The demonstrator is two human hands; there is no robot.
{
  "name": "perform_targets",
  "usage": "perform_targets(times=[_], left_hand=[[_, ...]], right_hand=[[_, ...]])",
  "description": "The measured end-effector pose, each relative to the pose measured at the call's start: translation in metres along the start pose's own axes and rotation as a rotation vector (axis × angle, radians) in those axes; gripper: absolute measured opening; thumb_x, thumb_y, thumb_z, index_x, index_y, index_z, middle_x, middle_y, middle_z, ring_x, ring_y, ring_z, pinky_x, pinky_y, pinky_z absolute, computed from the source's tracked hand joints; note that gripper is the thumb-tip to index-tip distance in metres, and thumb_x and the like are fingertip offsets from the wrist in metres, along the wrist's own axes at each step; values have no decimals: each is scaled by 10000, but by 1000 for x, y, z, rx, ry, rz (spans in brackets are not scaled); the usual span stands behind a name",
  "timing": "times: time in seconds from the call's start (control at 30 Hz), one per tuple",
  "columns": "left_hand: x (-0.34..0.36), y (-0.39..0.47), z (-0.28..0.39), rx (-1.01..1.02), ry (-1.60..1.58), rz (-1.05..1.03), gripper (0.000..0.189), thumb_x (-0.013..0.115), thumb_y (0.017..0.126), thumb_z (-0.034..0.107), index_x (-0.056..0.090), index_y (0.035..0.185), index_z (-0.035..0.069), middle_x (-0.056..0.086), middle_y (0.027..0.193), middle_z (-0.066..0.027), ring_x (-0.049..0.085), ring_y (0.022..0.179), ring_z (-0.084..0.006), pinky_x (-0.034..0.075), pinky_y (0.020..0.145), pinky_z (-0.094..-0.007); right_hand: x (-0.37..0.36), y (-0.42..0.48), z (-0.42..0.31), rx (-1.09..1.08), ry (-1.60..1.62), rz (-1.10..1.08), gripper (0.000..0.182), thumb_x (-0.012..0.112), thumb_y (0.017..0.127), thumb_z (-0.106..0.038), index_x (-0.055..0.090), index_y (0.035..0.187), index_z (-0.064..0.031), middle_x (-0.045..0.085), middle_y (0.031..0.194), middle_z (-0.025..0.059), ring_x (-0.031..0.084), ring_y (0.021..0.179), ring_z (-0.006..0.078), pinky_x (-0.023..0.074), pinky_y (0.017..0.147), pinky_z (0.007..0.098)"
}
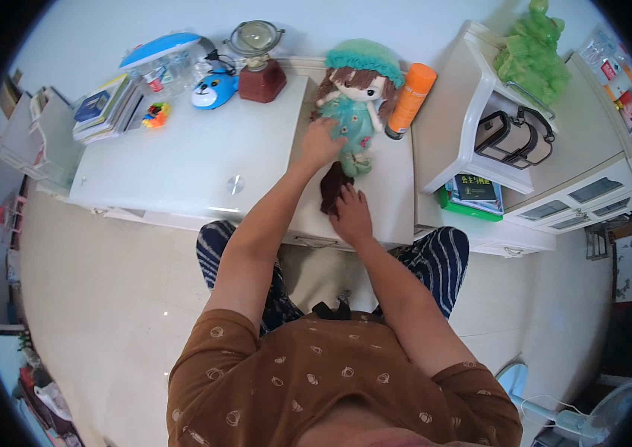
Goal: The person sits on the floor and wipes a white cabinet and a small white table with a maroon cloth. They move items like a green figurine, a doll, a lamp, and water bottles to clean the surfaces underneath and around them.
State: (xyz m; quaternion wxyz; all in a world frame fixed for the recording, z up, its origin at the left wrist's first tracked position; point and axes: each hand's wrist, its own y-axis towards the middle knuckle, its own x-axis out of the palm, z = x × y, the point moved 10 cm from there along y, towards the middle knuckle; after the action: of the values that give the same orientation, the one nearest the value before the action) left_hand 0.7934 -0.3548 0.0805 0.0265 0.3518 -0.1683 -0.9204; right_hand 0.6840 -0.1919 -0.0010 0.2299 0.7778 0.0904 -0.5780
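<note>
A cloth doll [353,109] with a green frilled hat, brown hair and a teal dress is on the white cabinet top in front of me, its feet pointing towards me. My left hand [321,144] holds the doll by the left side of its dress. Just below the doll's feet lies a dark maroon cloth [331,187], folded or bunched up. The fingers and thumb of my right hand [354,217] are on the cloth's right edge. An orange spray can [412,99] with an orange cap stands to the right of the doll.
On the raised desk [182,167] to the left are stacked books [106,109], a blue animal-shaped lamp [215,92] and a globe-like ornament on a red base [261,81]. A white shelf unit [450,128] on the right holds a handbag [511,137] and books in a green box [472,209].
</note>
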Motion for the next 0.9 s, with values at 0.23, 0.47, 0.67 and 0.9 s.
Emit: perform_targets(times=[0.23,0.47,0.67,0.9], left_hand=[[-115,-83,-12,122,588,80,706,733,894,450,539,1449,59,514,1493,-230,427,1427,-411,313,1180,-543],[-112,-98,-30,92,651,84,665,617,956,501,561,1441,49,495,1502,-282,410,1447,-422,273,1194,-588],[-111,-101,-35,112,668,61,663,587,976,493,551,1450,31,453,1537,-295,385,1461,-445,261,1198,-597],[-108,-103,-33,100,686,14,692,549,993,493,498,1490,15,417,1554,-318,350,1478,-467,236,1205,-613]], right_hand=[[-3,-7,1,-26,13,105,455,692,851,-251,641,1253,-45,532,1468,176,419,1440,360,317,1182,558],[3,-30,-47,-89,75,25,428,718,828,-250,662,1203,-53,527,1485,158,403,1464,336,299,1201,552],[-6,-61,17,251,-101,65,415,715,827,-267,684,1175,-43,515,1506,154,391,1477,318,280,1214,552],[-24,-77,60,419,-246,248,400,690,827,-281,691,1151,-46,563,1448,189,454,1416,352,325,1180,518]])
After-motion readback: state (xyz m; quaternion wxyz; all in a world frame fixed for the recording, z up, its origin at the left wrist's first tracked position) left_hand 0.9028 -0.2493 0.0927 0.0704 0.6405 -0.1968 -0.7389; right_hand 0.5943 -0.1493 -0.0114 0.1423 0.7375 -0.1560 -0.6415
